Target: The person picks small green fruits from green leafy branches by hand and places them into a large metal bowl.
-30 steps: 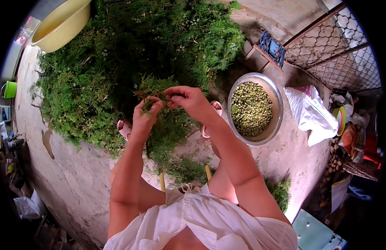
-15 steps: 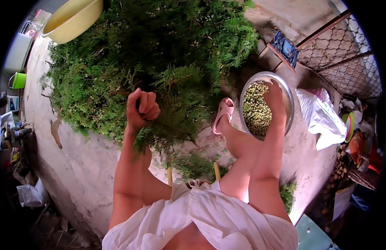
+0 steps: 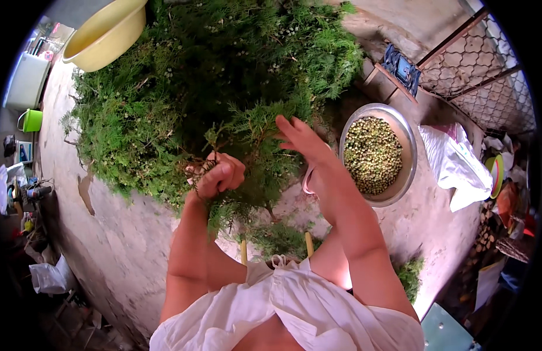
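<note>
My left hand [image 3: 223,175] is closed on a leafy twig [image 3: 215,134] at the middle of the view, over the big pile of green conifer branches [image 3: 119,117]. My right hand [image 3: 297,137] has its fingers apart and holds nothing, beside feathery sprays just right of that twig. To its right stands a steel bowl [image 3: 406,140] holding a heap of small pale green, round cones or berries [image 3: 370,155]. Part of a pink slipper [image 3: 308,181] shows under my right forearm.
A yellow basin [image 3: 101,38] sits at the top left. A white sack [image 3: 449,161] lies right of the bowl, below a wire mesh fence [image 3: 478,76]. Clutter with a green bucket [image 3: 31,120] lines the left edge; a green-blue board [image 3: 440,324] is at lower right.
My right hand went from the twig into the bowl half a second ago and has now come back left over the branches, fingers spread. My left hand stayed closed among the branches.
</note>
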Demonstrator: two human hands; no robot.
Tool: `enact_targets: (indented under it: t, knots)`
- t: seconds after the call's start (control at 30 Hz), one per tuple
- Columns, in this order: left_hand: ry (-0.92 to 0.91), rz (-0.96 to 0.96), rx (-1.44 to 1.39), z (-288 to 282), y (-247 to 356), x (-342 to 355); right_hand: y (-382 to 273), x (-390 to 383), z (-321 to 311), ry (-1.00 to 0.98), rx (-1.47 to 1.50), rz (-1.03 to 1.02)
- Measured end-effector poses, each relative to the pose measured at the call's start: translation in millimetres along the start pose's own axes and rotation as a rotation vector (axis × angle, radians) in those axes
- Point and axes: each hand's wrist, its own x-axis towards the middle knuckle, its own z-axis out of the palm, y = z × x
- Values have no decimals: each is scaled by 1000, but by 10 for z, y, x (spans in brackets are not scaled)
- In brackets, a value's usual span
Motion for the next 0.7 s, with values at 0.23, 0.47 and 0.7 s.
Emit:
enact_targets:
  t: [0.23, 0.47, 0.7]
  knots:
    - [512, -278, -79, -74, -216, 39, -395, -252, 185, -83, 1095, -138]
    - [746, -154, -148, 18, -320, 120, -383, -266, 190, -143, 1021, -149]
    - [602, -155, -32, -24, -250, 101, -403, -267, 249, -144, 965, -156]
